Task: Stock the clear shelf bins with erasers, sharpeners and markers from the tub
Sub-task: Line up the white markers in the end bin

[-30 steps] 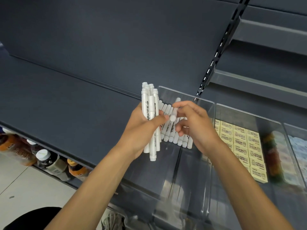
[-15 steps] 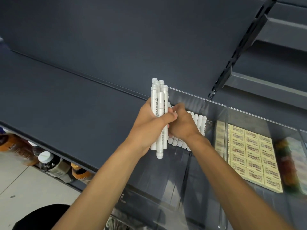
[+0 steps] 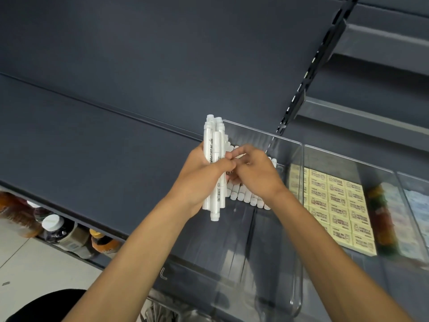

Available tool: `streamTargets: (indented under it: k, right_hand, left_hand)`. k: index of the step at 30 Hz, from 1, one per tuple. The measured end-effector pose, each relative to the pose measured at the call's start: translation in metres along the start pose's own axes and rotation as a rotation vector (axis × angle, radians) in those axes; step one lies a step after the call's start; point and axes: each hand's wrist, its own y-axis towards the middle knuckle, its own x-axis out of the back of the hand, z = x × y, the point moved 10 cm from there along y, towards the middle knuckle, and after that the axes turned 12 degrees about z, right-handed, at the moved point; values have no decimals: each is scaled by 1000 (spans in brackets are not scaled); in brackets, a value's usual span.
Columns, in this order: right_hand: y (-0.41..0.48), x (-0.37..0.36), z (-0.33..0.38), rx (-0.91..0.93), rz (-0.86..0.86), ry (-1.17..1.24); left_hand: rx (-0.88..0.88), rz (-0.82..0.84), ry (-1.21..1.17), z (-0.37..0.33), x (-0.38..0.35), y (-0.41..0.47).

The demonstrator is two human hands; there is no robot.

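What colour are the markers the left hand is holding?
White markers with black print, in the head view.

Single head-worn wide-angle view, forward and down, close over clear bin [image 3: 286,149] on dark shelf [image 3: 92,147]

I am looking at a shop aisle. Dark metal shelving [image 3: 92,147] fills the upper left, hung on a slotted upright [image 3: 299,89] at upper right. Clear bins [image 3: 287,145] at centre right hold stock in neat rows: white markers [image 3: 246,196] and yellow erasers [image 3: 336,205]. Bottles [image 3: 58,228] line a lower shelf at lower left, above a pale tiled floor [image 3: 34,275].
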Motion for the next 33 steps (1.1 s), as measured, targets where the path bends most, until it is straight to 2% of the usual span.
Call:
streamTargets:
  k: [4,7,10,19,25,33]
  right_hand:
    - [-30,10,8,89,-36,226]
    - [-48,11,8,123,-43,269]
    - [-57,15,9,150,-68,268]
    - [-60,23,15,161,-166,168]
    - [-59,39,13,183,-239,380]
    - [-58,41,18,251,-220,251]
  left_hand:
    - [27,54,3,3,-10,1]
    - [45,30,5,5,-13,-2]
    - [62,-17,-56,8,-10,-3]
    - [67,-22,-170,10,-7,-3]
    - [60,-21,-355,14,-2,-2]
    - [75,14,-304,12,-8,-1]
